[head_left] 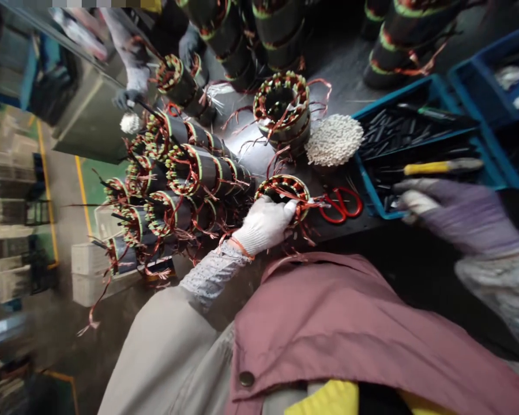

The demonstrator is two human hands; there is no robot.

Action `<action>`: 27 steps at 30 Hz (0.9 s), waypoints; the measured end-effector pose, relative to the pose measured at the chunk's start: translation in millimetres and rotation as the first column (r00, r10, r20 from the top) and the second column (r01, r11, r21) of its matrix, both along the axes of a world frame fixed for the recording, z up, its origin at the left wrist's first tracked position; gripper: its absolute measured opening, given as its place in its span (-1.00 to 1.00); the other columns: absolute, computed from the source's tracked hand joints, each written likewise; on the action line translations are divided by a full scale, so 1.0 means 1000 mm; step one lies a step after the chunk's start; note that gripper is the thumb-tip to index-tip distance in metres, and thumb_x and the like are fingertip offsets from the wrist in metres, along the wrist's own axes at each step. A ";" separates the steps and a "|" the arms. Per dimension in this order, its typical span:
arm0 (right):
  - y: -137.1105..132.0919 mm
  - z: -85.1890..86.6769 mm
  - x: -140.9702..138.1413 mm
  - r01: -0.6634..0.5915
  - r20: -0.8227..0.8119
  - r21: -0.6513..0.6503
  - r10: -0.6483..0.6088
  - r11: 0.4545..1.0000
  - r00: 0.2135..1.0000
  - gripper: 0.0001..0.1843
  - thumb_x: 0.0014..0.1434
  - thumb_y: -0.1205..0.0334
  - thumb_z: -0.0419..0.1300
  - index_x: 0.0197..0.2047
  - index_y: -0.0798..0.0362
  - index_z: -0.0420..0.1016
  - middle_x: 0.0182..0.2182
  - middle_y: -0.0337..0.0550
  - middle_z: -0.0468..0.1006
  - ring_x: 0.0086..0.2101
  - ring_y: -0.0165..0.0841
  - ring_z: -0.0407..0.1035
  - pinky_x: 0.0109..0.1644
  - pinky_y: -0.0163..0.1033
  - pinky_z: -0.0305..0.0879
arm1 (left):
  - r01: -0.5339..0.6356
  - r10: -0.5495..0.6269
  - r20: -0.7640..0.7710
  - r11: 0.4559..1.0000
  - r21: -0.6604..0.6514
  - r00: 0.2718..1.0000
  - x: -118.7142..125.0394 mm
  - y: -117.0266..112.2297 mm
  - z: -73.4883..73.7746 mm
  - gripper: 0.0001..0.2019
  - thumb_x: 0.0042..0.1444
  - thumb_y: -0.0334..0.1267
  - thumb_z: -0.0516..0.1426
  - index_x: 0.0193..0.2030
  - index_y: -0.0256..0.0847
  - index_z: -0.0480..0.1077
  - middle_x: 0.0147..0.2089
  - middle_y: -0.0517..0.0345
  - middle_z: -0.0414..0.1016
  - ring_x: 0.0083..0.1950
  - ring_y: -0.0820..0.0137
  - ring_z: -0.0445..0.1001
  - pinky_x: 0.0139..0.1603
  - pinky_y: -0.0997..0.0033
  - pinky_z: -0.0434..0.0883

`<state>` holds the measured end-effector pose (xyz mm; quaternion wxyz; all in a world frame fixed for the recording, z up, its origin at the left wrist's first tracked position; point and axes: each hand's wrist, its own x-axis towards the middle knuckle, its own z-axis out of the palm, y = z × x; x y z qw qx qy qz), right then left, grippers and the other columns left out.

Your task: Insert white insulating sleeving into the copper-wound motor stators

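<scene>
pinching stator point(301, 188) rim with left hand point(266, 226), beside scissors point(345, 211); holding right hand point(456, 210) over bin point(371, 191), near yellow tool point(430, 167); cannot tell whether gripping anything.

1. Left hand point(266, 226): white knit glove with fine ribbing at the cuff, above an orange-red band point(243, 248).
2. Left forearm sleeve point(214, 271): mottled grey and white; the upper sleeve point(155, 340) is plain beige-grey.
3. Right hand point(458, 210): purple-grey glove, whitish on some fingers.
4. Apron point(350, 323): plain dusty mauve, with yellow cloth point(324, 397) below.
5. Wound core point(301, 193) at the left hand: coppery red wire, yellow-green edging.
6. Scissors point(358, 202): bright red handles.
7. Bundle of sticks point(335, 140): off-white.
8. Bin point(372, 195): blue.
9. Tool handle point(428, 167): yellow and grey.
</scene>
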<state>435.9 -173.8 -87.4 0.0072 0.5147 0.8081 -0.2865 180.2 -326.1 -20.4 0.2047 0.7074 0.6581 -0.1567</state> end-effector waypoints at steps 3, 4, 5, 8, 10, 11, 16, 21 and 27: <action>-0.049 0.024 -0.022 0.156 -0.428 -0.403 -0.336 0.902 0.839 -0.58 0.17 -0.02 0.20 -0.02 0.04 0.61 -0.37 -0.09 0.61 -0.52 -0.41 0.45 -0.45 -0.28 0.44 | 0.007 -0.007 0.010 0.998 0.059 1.000 0.000 -0.002 -0.002 -0.55 0.18 -0.14 0.15 0.16 -0.28 0.32 -0.09 -0.06 0.62 -0.08 0.16 0.59 0.05 0.17 0.35; -0.060 0.029 -0.032 0.172 -0.483 -0.518 -0.452 0.838 0.750 -0.56 0.07 -0.05 0.28 -0.08 0.07 0.63 -0.43 -0.13 0.59 -0.55 -0.42 0.42 -0.50 -0.30 0.41 | 0.009 -0.010 0.019 0.998 0.068 1.000 0.000 -0.002 -0.001 -0.57 0.18 -0.15 0.15 0.16 -0.27 0.32 -0.08 -0.06 0.62 -0.07 0.16 0.59 0.04 0.17 0.35; -0.068 0.032 -0.041 0.180 -0.501 -0.601 -0.543 0.778 0.674 -0.55 -0.03 -0.04 0.34 -0.14 0.09 0.64 -0.48 -0.16 0.56 -0.57 -0.44 0.39 -0.52 -0.31 0.40 | 0.010 -0.012 0.027 0.997 0.072 1.000 0.000 -0.002 -0.001 -0.57 0.18 -0.16 0.16 0.15 -0.27 0.32 -0.07 -0.05 0.62 -0.07 0.17 0.59 0.04 0.18 0.35; -0.073 0.039 -0.063 0.211 -0.471 -0.691 -0.651 0.692 0.595 -0.56 -0.18 0.03 0.42 -0.24 0.13 0.65 -0.56 -0.23 0.52 -0.60 -0.50 0.34 -0.53 -0.37 0.38 | 0.014 -0.018 0.039 0.996 0.085 0.999 -0.001 -0.003 -0.001 -0.58 0.15 -0.17 0.18 0.13 -0.27 0.33 -0.08 -0.04 0.62 -0.07 0.17 0.59 0.01 0.19 0.36; -0.069 0.044 -0.069 0.219 -0.446 -0.714 -0.673 0.665 0.590 -0.58 -0.22 0.09 0.43 -0.26 0.14 0.65 -0.55 -0.21 0.55 -0.59 -0.49 0.37 -0.52 -0.38 0.40 | 0.020 -0.024 0.039 0.994 0.103 0.999 -0.001 -0.003 -0.002 -0.60 0.15 -0.18 0.18 0.10 -0.28 0.33 -0.10 -0.04 0.62 -0.09 0.17 0.59 -0.01 0.18 0.37; -0.068 0.047 -0.070 0.224 -0.433 -0.718 -0.675 0.659 0.597 -0.60 -0.21 0.12 0.43 -0.26 0.14 0.66 -0.54 -0.19 0.56 -0.58 -0.48 0.38 -0.51 -0.38 0.42 | 0.021 -0.026 0.038 0.993 0.116 0.999 -0.001 -0.003 -0.003 -0.61 0.16 -0.18 0.17 0.10 -0.28 0.33 -0.12 -0.03 0.62 -0.11 0.17 0.59 -0.01 0.18 0.37; -0.069 0.061 -0.072 0.299 -0.450 -0.579 -0.603 0.759 0.659 -0.72 -0.13 0.24 0.38 -0.28 0.13 0.67 -0.50 -0.15 0.59 -0.57 -0.43 0.43 -0.52 -0.35 0.47 | 0.016 -0.024 0.055 0.989 0.147 0.998 -0.002 -0.005 -0.008 -0.66 0.21 -0.22 0.12 0.10 -0.29 0.32 -0.16 -0.02 0.63 -0.13 0.20 0.59 0.00 0.20 0.36; -0.070 0.063 -0.078 0.248 -0.514 -0.476 -0.495 0.844 0.701 -0.77 -0.10 0.26 0.36 -0.29 0.08 0.67 -0.39 -0.15 0.64 -0.54 -0.42 0.49 -0.51 -0.35 0.50 | 0.027 -0.037 0.060 0.986 0.164 0.997 -0.003 -0.006 -0.009 -0.65 0.23 -0.22 0.11 0.12 -0.30 0.32 -0.15 -0.04 0.63 -0.13 0.18 0.59 0.02 0.17 0.36; -0.069 0.065 -0.074 0.317 -0.443 -0.651 -0.685 0.689 0.579 -0.62 -0.31 0.19 0.49 -0.35 0.15 0.63 -0.58 -0.20 0.57 -0.62 -0.45 0.42 -0.59 -0.42 0.44 | 0.017 -0.030 0.071 0.984 0.178 0.997 -0.002 -0.007 -0.010 -0.61 0.19 -0.25 0.14 0.14 -0.32 0.32 -0.15 -0.08 0.63 -0.13 0.19 0.59 0.02 0.18 0.37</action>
